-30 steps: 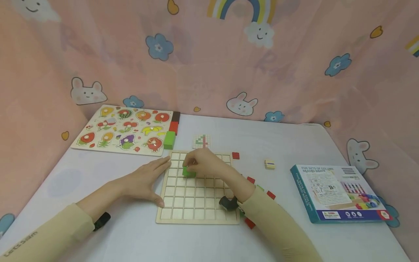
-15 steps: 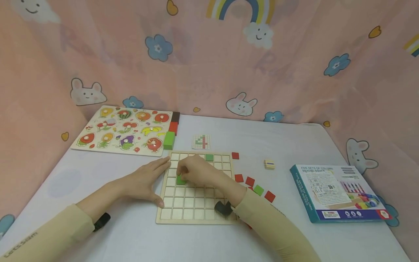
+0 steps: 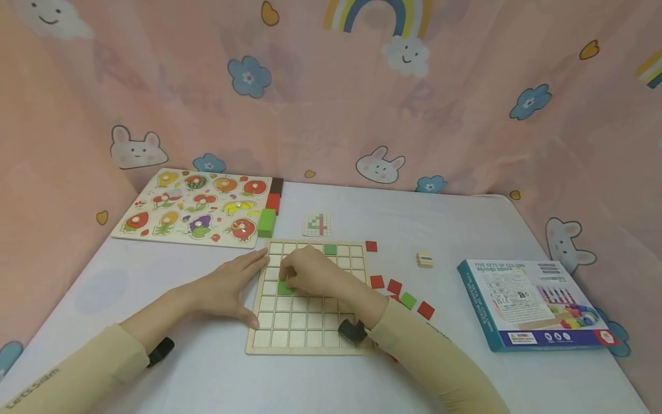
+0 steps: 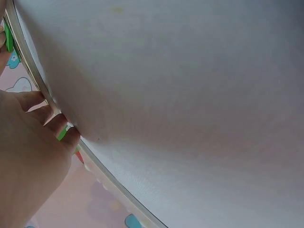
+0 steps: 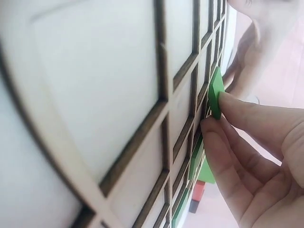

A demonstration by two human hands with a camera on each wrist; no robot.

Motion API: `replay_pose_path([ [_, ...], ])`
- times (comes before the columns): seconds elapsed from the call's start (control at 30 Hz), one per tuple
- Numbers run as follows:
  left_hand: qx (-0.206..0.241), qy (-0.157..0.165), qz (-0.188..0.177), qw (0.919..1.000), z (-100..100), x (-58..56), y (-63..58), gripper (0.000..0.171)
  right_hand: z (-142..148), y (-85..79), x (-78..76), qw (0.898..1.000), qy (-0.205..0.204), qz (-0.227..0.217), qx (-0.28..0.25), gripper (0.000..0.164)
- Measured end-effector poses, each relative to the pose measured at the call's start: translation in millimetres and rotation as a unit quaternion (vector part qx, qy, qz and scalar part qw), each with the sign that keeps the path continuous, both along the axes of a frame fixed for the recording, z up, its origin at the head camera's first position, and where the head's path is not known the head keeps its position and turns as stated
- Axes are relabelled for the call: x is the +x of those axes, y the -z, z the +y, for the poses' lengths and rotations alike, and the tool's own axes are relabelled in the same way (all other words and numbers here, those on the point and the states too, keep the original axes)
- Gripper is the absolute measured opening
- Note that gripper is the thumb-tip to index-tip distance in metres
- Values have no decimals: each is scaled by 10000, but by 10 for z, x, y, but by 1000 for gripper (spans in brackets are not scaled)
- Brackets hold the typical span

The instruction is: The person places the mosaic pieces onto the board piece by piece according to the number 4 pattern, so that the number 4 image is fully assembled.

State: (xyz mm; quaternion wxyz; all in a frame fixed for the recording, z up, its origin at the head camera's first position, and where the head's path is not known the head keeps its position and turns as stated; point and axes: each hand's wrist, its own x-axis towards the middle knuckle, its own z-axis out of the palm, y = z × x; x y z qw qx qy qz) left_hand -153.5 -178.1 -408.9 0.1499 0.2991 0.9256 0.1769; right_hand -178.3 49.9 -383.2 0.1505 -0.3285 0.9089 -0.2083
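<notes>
My right hand (image 3: 312, 270) is over the wooden grid board (image 3: 316, 349), with thumb and fingertips at a small green square tile (image 3: 285, 288). In the right wrist view the hand (image 5: 256, 161) pinches this green tile (image 5: 216, 92), which stands tilted at a cell of the grid. Two more green tiles lie in cells nearby, one a darker green tile (image 5: 180, 209). A green tile (image 3: 330, 249) also sits in the far row. My left hand (image 3: 224, 290) rests against the board's left edge, thumb and fingers spread; the left wrist view shows its fingertips along that edge.
Several red tiles (image 3: 426, 310) and a green tile (image 3: 408, 300) lie right of the board. A pattern card (image 3: 317, 225) is behind it. A fruit puzzle board (image 3: 193, 207) with coloured blocks stands back left, a boxed toy (image 3: 538, 305) at right, and a small wooden block (image 3: 424, 260) between.
My right hand has moved left and nearer with the green tile, uncovering the far-row green tile and the card. Over the last half second it barely moves. The left hand stays put.
</notes>
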Motion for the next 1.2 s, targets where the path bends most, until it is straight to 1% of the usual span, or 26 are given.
replay_pose_path([
  [0.37, 11, -16, -46, 10000, -8, 8, 15, 130, -22, 17, 2, 9998, -60, 117, 119, 8],
  [0.5, 2, 7, -29, 10000, -9, 4, 32, 131, 21, -9, 2, 10000, -47, 14, 26, 7],
  [0.6, -35, 20, 18, 10000, -11, -2, 45, 132, 107, -54, -27, 9998, -13, -117, -131, 7],
  [0.7, -58, 12, 15, 10000, -11, -6, 52, 133, 245, -109, -77, 9995, 36, -180, -266, 9],
  [0.83, -75, 10, 8, 10000, -8, -9, 45, 134, 505, -179, -137, 9988, 194, -237, -377, 13],
  [1.0, -97, 8, 31, 9999, -6, -13, 31, 133, 889, -215, -193, 9979, 439, -260, -398, 11],
  [1.13, -84, 5, 5, 10000, -7, -11, 26, 133, 1185, -236, -208, 9956, 748, -454, -327, 9],
  [1.2, -73, -9, -16, 10000, -7, -8, 24, 132, 1330, -245, -207, 9947, 827, -541, -275, 7],
])
